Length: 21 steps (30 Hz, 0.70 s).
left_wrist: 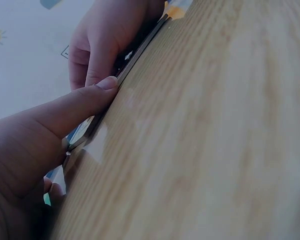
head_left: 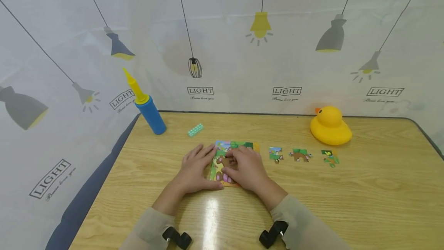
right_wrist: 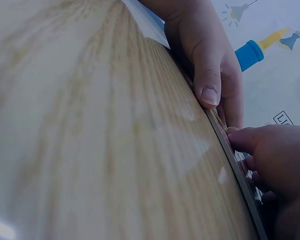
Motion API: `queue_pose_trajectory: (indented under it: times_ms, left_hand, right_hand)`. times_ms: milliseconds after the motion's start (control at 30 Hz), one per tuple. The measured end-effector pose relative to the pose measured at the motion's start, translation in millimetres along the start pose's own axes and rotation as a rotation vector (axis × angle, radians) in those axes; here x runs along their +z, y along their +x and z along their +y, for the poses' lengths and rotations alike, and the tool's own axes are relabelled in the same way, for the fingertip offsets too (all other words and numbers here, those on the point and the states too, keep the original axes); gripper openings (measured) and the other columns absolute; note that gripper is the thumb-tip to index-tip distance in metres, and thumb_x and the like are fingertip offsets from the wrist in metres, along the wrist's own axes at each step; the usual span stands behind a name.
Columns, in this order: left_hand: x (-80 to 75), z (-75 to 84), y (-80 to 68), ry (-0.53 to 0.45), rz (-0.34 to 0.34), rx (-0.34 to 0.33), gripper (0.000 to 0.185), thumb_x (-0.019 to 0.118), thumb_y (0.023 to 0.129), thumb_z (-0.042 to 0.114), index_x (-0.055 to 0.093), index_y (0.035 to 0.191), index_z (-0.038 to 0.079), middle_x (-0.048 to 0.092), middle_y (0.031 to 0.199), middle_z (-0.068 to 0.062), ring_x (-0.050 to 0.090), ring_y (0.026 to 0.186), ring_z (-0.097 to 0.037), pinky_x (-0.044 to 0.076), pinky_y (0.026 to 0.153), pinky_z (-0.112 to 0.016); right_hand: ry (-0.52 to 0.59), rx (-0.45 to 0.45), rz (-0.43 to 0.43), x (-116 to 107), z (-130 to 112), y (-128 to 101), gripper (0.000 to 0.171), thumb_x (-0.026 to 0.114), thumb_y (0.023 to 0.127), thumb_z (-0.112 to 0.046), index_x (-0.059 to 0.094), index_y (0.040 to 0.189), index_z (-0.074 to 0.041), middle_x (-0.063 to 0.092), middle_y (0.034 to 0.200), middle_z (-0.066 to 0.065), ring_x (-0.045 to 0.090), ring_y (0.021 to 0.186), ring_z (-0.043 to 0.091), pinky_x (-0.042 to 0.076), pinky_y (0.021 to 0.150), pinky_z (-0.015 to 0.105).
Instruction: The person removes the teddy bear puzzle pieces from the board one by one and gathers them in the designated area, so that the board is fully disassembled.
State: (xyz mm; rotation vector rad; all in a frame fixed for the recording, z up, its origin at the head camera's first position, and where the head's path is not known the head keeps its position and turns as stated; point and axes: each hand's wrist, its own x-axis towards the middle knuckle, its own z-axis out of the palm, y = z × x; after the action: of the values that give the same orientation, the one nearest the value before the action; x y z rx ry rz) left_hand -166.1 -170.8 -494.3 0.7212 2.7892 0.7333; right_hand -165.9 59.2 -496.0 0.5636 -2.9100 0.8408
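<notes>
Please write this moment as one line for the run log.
left hand: flat, steadying colourful cardboard jigsaw board | right hand: pressing on board | three loose colourful puzzle pieces: on light wooden table

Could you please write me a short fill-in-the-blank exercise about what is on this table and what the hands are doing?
1. Both hands, the left hand and the right hand, rest on the ____ board.
2. To the right of the board, ____ loose pieces lie in a row on the table.
3. The yellow toy at the back right is a ____.
4. The blue pump has a ____ nozzle.

Missing words: puzzle; three; duck; yellow
</notes>
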Motion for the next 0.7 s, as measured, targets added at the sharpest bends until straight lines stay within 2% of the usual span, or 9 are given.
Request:
queue_pose_trajectory:
  times_ms: [333,700]
  left_hand:
    - [0.8,-0.1,-0.2,0.0,-0.009,-0.001,0.122,0.086,0.077,0.07,0.028,0.17,0.016,0.021,0.177,0.0,0.009,0.162,-0.039,0.01,0.124,-0.066]
    - [0.0,-1.0,0.7,0.002,-0.015,-0.008,0.122,0.086,0.077,0.07,0.027,0.17,0.017,0.02,0.177,0.0,0.007,0.163,-0.038,0.009,0.124,-0.066]
  right_hand:
    - [0.021,0.037,-0.023,-0.1,-1.0,0.6,0.042,0.087,0.089,-0.044,0.076,0.121,-0.019,0.063,0.098,-0.008,0.057,0.094,0.016,0.045,0.085,0.043]
    - [0.086,0.029,0.03,0.1,-1.6,-0.1,0.043,0.091,0.086,-0.038,0.075,0.121,-0.017,0.067,0.102,-0.007,0.06,0.097,0.017,0.047,0.09,0.047]
